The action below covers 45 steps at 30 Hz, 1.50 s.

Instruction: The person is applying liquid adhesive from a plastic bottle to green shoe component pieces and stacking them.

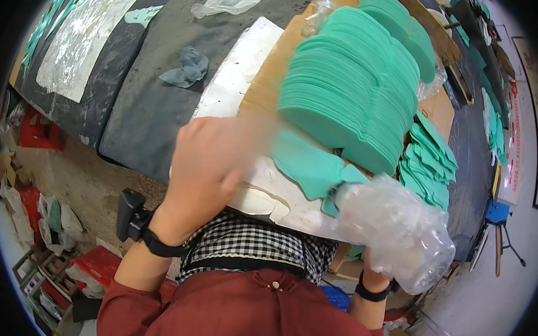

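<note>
Left hand's (pixel 211 162) fingers are a blur, can't tell if they're pinching; right hand's (pixel 373 268) are hidden by that clear plastic bundle (pixel 399 229). Flat green piece (pixel 308 170) between them looks mid-job; big green stack (pixel 352 81) just beyond, done or waiting, no clue.

place: workshop | stacked green cut pieces (pixel 352 81) | dark worktable (pixel 145 100) | littered concrete floor (pixel 101 180)
</note>
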{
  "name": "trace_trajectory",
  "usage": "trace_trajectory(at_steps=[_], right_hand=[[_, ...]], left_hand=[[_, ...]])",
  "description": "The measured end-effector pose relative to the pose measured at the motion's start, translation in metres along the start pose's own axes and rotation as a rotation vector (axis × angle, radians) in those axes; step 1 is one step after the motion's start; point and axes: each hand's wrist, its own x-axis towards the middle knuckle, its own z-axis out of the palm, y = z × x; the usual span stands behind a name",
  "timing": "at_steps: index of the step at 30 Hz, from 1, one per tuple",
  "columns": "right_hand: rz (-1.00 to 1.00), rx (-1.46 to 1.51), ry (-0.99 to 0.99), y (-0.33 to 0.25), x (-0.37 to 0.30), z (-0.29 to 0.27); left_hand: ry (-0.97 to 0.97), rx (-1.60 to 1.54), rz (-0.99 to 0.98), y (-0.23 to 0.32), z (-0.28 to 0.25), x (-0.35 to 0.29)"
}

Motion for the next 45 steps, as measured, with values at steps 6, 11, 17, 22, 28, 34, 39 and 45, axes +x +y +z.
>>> trace_trajectory(at_steps=[6, 11, 17, 22, 28, 34, 39, 45], right_hand=[[-0.008, 0.007, -0.131, -0.015, 0.031, 0.064], [0.272, -0.322, -0.386, -0.062, 0.054, 0.098], [0.066, -0.2, 0.128, 0.022, -0.05, -0.056], [-0.068, -0.435, 0.342, 0.048, -0.083, -0.077], [-0.36, -0.426, 0.235, 0.026, -0.007, -0.017], [-0.372, -0.264, 0.146, 0.001, 0.014, -0.007], [-0.156, -0.308, 0.406, 0.027, -0.065, -0.068], [-0.13, -0.332, 0.584, 0.056, -0.104, -0.07]], left_hand=[[-0.037, -0.086, -0.086, -0.015, -0.003, -0.015], [-0.018, -0.095, -0.07, -0.009, -0.003, -0.012], [-0.122, 0.034, 0.006, -0.004, -0.002, -0.006], [-0.153, 0.007, 0.118, 0.013, 0.005, 0.013], [-0.198, 0.022, 0.106, 0.029, 0.011, 0.03], [-0.225, 0.086, 0.203, 0.042, 0.024, 0.028], [-0.343, 0.12, 0.176, 0.043, 0.032, 0.028], [-0.361, 0.057, 0.183, 0.037, 0.028, 0.032]])
